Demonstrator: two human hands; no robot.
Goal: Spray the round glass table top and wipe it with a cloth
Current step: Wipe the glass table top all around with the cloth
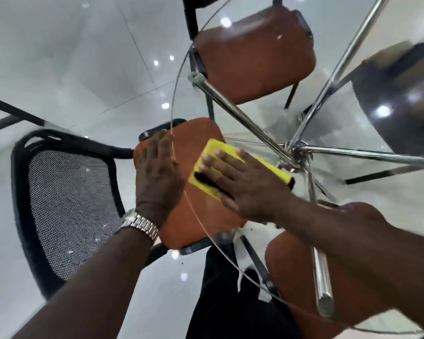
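Note:
The round glass table top is clear, and its thin curved rim runs down the middle of the view. A yellow cloth, folded flat, lies on the glass near that rim. My right hand presses on the cloth with straight, spread fingers. At the rim just left of the cloth, my left hand rests palm down on the glass edge, fingers extended; a metal watch sits on its wrist. No spray bottle is in view.
Chrome table legs meet at a hub under the glass. Three chairs with brown seats are tucked under the table; the nearest has a black mesh back. The floor is glossy white tile. A dark round table stands at right.

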